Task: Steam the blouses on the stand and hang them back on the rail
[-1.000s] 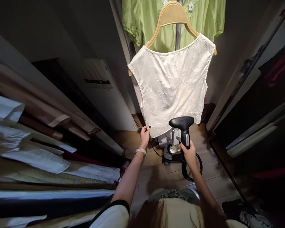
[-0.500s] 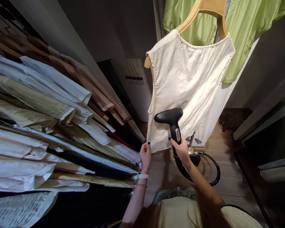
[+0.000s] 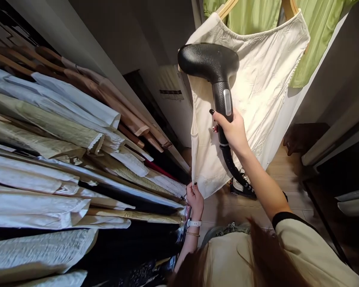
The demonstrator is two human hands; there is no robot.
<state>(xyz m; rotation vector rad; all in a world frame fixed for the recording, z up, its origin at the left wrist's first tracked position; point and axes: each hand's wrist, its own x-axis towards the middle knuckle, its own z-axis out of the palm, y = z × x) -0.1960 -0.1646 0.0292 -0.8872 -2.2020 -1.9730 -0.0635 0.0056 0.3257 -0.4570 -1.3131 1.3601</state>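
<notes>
Right grip (image 3: pixel 235 129): closed around black T-shaped handheld steamer (image 3: pixel 209 63), upper centre;
Left grip (image 3: pixel 196 200): pinching white sleeveless cloth top (image 3: pixel 260 79), lower centre

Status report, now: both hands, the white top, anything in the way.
Right hand grips steamer in front of top; fabric contact unclear. Left hand pinches top's lower corner. Top hangs on hanger. Hanging clothes close beside left hand.

Wooden hanger (image 3: pixel 228 8) bearing the white top (image 3: pixel 263 71), and down on the floor (image 3: pixel 290 183) sits the steamer base (image 3: pixel 237 188)!
</notes>
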